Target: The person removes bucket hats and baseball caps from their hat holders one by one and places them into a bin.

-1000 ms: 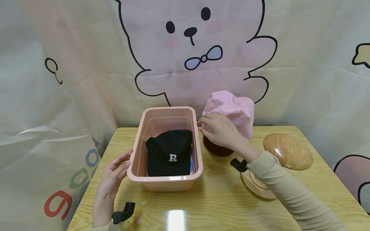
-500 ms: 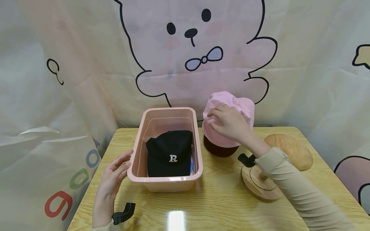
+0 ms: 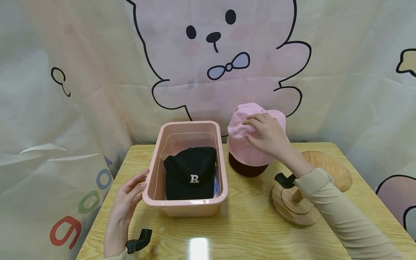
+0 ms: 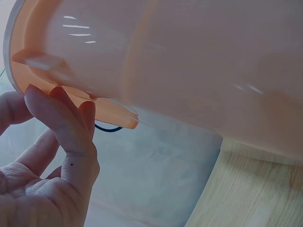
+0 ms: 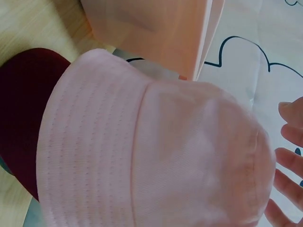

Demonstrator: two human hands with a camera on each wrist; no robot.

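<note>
A pink plastic bin (image 3: 186,209) stands left of the table's middle, with a black cap (image 3: 190,164) bearing a white "R" inside it. My left hand (image 3: 128,198) holds the bin's left rim, its fingers curled under the lip (image 4: 47,90) in the left wrist view. To the right of the bin sits a pink bucket hat (image 3: 238,150), a dark maroon brim (image 3: 247,169) poking out beneath it. Over the hat hovers my right hand (image 3: 268,135), fingers loosely bent and holding nothing. In the right wrist view its fingertips (image 5: 286,158) lie close beside the hat's crown.
A round wooden base with a peg (image 3: 292,207) stands at the right, partly behind my right forearm. Past it lies a rounded wooden piece (image 3: 329,166). A printed cloth (image 3: 266,83) hangs behind the table (image 3: 247,224).
My right hand has moved from the gap beside the bin to the right, over the pink hat. The left hand and the bin stay in place.
</note>
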